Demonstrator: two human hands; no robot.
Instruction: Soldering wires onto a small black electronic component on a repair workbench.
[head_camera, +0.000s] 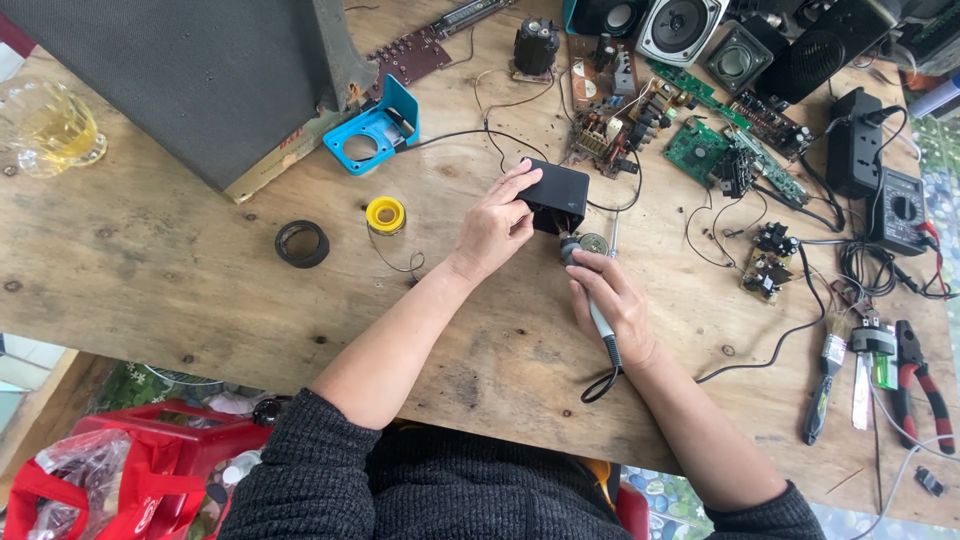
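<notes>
- From above the wooden workbench (200, 290), the left hand (495, 225) is clasped over a small black box (556, 196), fingers wrapped across its top and near side, holding it just off the middle of the bench.
- The right hand (610, 300) is closed around a soldering iron (603, 322), gripped like a pen; its cord loops out below the wrist, and its tip points up towards a small round metal part (592, 243) lying right under the box.
- A thin black wire runs from the box away to the left, towards a blue plastic bracket (375, 135).
- Just left of the left hand sit a yellow spool of solder (385, 214) and, farther left, a black ring (301, 243).
- Behind the box, loose circuit boards (700, 150) and several speaker drivers (680, 25) crowd the far edge.
- Off to the right lie a multimeter (900, 210), a paintbrush (828, 375) and red-handled pliers (925, 385).
- A glass mug of yellow liquid (45, 125) stands at the far left, beside a large grey speaker cabinet (190, 70).
</notes>
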